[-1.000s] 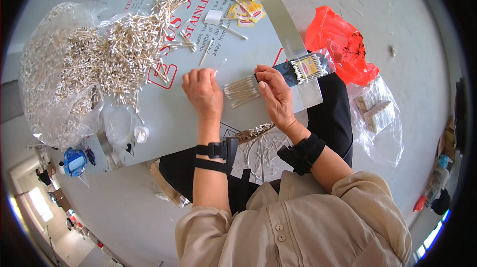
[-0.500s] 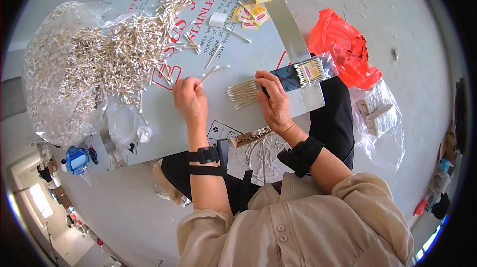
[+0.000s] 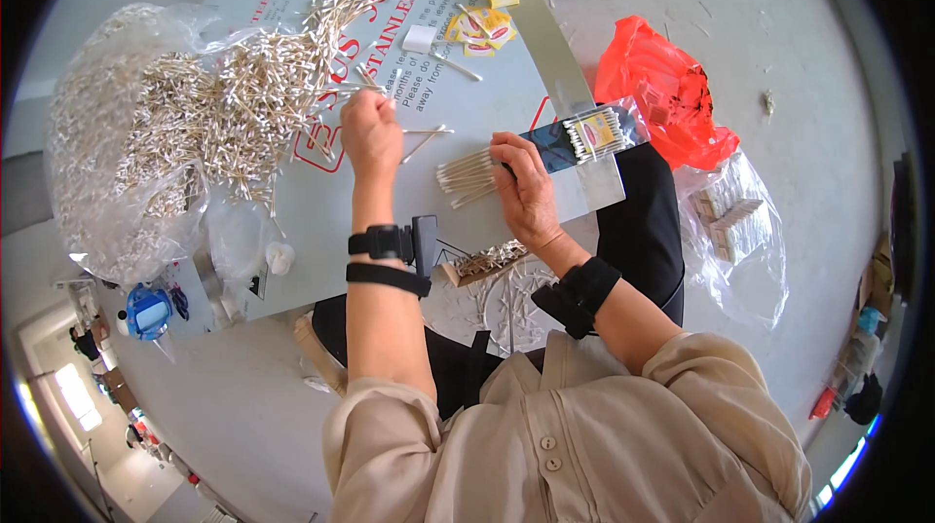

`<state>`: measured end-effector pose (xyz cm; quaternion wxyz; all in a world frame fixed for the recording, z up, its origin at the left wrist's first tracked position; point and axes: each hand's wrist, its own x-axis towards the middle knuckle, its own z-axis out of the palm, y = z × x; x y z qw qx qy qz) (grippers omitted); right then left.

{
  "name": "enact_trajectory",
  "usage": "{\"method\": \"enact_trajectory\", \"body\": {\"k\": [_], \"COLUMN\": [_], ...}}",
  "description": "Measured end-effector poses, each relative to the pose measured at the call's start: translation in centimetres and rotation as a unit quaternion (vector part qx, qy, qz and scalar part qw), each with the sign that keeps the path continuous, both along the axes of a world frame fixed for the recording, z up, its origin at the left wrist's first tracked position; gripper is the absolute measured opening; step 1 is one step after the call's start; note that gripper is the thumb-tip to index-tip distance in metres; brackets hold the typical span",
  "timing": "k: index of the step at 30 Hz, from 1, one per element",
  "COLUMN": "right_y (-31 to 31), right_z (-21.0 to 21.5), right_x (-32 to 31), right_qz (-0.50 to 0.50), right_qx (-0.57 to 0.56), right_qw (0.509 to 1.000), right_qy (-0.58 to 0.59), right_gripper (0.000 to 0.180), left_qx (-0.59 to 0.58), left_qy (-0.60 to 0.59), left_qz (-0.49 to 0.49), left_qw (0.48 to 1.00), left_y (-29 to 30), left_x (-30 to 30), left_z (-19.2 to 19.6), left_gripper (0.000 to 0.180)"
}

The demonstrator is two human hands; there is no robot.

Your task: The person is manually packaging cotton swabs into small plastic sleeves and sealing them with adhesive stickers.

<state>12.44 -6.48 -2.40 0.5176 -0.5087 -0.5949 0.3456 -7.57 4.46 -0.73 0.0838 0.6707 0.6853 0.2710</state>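
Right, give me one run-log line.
left hand: near loose swabs, grip unclear | right hand: at right end of swab bundle | swab heap: partly in clear bag | red bag: right of table

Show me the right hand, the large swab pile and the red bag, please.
Right hand [image 3: 527, 196]: head view, on its back.
Swab pile [image 3: 255, 85]: head view, on loose swabs near its middle.
Red bag [image 3: 647, 75]: head view, on its crumpled side.

On the tabletop [image 3: 317, 231], swab pile [image 3: 243, 85] left, swab bundle [image 3: 467, 173] right (a bag [image 3: 651, 65] farther right)
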Motion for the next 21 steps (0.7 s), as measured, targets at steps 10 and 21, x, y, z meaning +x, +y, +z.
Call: {"method": "enact_trajectory", "body": {"k": [10,21], "right_y": [0.1,-0.2], "right_z": [-0.6,0.1], "right_x": [0.5,0.5], "right_qz": [-0.023,-0.002], "right_qx": [-0.017,-0.032], "right_qw": [0.999,0.999], "right_qy": [0.040,0.004], "right_gripper": [0.018,0.021], "left_qx": [-0.257,0.044], "left_qy": [-0.233,0.147], "left_qz": [-0.155,-0.167], "left_qw": [0.925,0.974], "left_y": [-14.4,5.4], "left_x": [2.5,-3.9], "left_z": [3.4,2.0], "left_gripper": [0.009,0.024]}}
